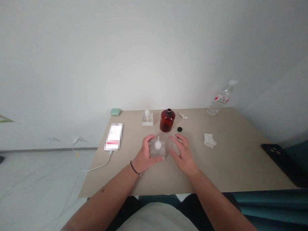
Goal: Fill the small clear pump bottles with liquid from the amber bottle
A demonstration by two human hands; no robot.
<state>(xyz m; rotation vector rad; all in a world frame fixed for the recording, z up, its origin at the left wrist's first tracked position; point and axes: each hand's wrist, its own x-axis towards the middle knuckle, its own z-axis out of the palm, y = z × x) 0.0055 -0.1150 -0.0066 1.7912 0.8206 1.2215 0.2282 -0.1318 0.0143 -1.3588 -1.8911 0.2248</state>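
Observation:
A clear square glass bottle (157, 152) with a white nozzle on top stands near the middle of the table. Around its left side my left hand (147, 152) is wrapped, thumb at the front and fingers behind. My right hand (182, 153) is just right of the bottle, fingers apart, holding nothing. Behind them stands a dark red-brown bottle (167, 121) with an open neck, and a black cap (179, 129) lies to its right. A second clear glass piece with a white rounded top (147, 118) is at the back, left of the brown bottle.
On the left of the table (233, 172) lie a phone (114, 137) with a white cable and a green case (115, 111). Crumpled tissue (209, 140) and a white scrap (183, 116) lie rightward. A plastic water bottle (220, 101) stands at the back; a black object (283, 164) rests at the right edge.

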